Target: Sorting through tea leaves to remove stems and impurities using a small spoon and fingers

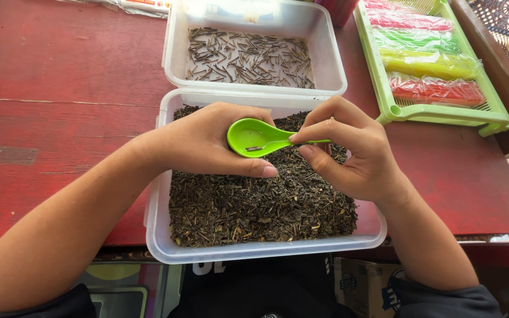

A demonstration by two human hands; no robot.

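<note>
Head view, looking down at my two hands over a clear plastic tub (pixel 159 194) filled with dark dried leaf bits (pixel 254 206), sitting at the near edge of the red wooden table (pixel 60 88). My left hand (pixel 207 141) was cupped around the bowl of a bright green plastic spoon (pixel 253 138), thumb stretched along underneath it, fingers curled behind. My right hand (pixel 351 150) had thumb and forefinger pinched together right on the spoon's handle; I couldn't tell whether they gripped the handle itself or some small bit against it. Spoon sat level, just above the leaf surface, between both hands, with a single thin dark stick lying in its bowl. Just behind the near tub, touching it, was a second clear tub (pixel 331 65) with a sparse layer of thin dark sticks (pixel 248 59) on its bottom. Off to the right, a light green tray (pixel 443 115) held packets in red, green and yellow (pixel 431 62)
</note>
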